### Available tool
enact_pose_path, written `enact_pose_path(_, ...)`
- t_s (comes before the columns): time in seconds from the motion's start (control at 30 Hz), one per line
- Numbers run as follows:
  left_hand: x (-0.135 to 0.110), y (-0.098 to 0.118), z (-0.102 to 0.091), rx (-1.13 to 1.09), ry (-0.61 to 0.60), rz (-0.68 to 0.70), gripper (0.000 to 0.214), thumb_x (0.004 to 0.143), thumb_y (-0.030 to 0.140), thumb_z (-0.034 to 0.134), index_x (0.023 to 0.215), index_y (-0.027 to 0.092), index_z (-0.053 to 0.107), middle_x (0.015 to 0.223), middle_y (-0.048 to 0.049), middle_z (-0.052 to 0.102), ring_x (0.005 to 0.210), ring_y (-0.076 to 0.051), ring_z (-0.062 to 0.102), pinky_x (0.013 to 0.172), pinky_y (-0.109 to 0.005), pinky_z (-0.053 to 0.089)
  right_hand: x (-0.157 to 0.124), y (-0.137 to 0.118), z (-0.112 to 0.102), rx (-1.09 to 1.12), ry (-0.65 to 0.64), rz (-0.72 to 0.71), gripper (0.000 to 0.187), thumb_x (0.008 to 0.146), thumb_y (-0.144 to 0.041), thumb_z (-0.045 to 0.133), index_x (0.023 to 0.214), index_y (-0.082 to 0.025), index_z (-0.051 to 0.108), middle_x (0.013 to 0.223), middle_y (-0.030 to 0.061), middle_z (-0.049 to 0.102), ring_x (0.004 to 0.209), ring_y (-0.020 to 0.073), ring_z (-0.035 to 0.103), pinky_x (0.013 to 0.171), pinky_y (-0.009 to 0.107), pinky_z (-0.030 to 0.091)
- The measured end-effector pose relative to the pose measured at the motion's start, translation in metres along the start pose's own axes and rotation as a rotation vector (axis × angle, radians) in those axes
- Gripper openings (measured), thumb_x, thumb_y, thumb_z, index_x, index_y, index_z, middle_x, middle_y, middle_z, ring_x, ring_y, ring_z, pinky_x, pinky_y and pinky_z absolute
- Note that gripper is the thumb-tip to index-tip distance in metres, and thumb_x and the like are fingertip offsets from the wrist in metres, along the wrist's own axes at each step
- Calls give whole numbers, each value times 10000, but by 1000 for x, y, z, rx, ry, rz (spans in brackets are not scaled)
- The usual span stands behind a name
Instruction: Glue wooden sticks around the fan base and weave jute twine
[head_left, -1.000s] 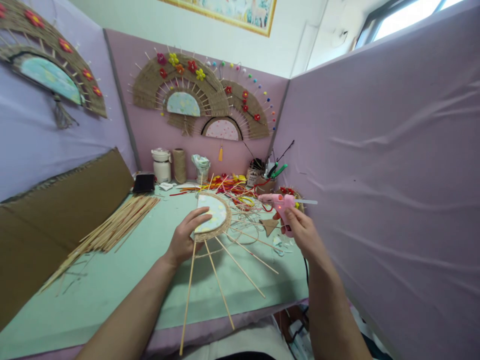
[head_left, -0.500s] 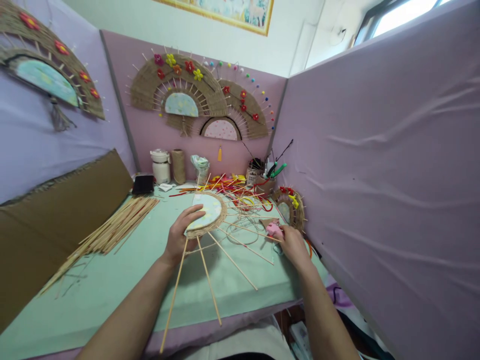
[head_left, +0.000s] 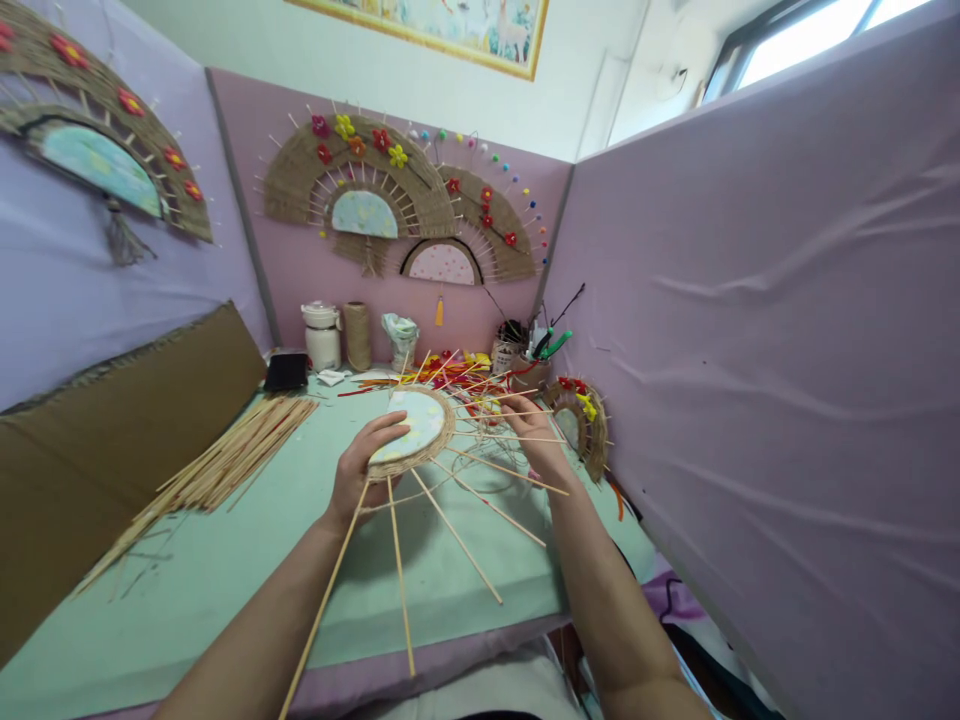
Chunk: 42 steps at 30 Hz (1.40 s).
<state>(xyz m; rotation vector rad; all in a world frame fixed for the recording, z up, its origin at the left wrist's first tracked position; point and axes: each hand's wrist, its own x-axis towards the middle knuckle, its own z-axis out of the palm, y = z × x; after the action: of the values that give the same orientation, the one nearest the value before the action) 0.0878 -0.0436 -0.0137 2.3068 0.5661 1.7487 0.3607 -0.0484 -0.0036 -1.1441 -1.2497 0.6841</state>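
My left hand (head_left: pixel 361 468) grips a half-round fan base (head_left: pixel 420 425), thumb side out of sight beneath and fingers lying over its pale patterned face. Woven twine (head_left: pixel 448 420) rims the curved edge, and thin wooden sticks (head_left: pixel 457 550) fan out from it. A loose length of twine (head_left: pixel 397 500) crosses below the nearer sticks. Among the right-hand sticks is my right hand (head_left: pixel 536 435), its fingers stretched towards the fan and apart, with nothing visible in them. By its wrist, a small pink thing (head_left: pixel 534 478) shows partly on the table.
A bundle of sticks (head_left: pixel 232 455) lies left by a cardboard panel (head_left: pixel 127 450). Behind stand a white jar (head_left: pixel 322 338), a twine spool (head_left: pixel 358 338) and a tool holder (head_left: pixel 529 372). Colourful pipe cleaners (head_left: pixel 457 376) lie at the back; a small finished fan (head_left: pixel 592 430) leans right.
My right hand has let go of the pink thing and moved up and left among the sticks. The fan has tilted slightly in my left hand, its near sticks swinging left.
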Motion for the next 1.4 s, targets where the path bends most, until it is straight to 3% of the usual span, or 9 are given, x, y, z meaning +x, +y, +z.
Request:
enact_pose_path(0.17,0,2,1,-13,-10,-9,332,830,313,639,1137,188,623,1236,-159,612,1149,-270,586,953,-441,472,15,15,26,307,-56,77,355,685,-472,696,912,-202,658,855,30,678,764,156,589,723,288,458)
enact_pose_path(0.27,0,3,1,-13,-27,-7,331,832,319,634,1134,184,624,1239,-162,611,1154,-271,583,962,-445,466,17,21,29,435,-24,123,323,624,-465,735,799,-208,648,717,-2,631,679,140,559,681,282,456)
enact_pose_path(0.4,-1,3,2,-24,-46,-12,319,832,313,633,1125,187,628,1232,-161,615,1150,-273,585,957,-444,470,16,23,28,520,-30,153,293,591,-419,763,757,-206,649,689,-18,602,608,111,501,614,258,427)
enact_pose_path(1.0,0,5,3,-56,-59,-18,315,813,294,658,1112,196,644,1219,-158,630,1138,-279,598,951,-438,477,9,22,29,361,-72,148,314,645,-497,729,726,-231,582,649,-12,527,583,124,455,557,267,403)
enact_pose_path(1.4,-1,2,3,-39,-66,-30,318,827,326,635,1114,189,638,1229,-162,621,1144,-274,588,954,-446,472,9,28,29,445,-92,209,297,595,-429,769,716,-203,618,641,-23,539,555,101,418,539,249,353)
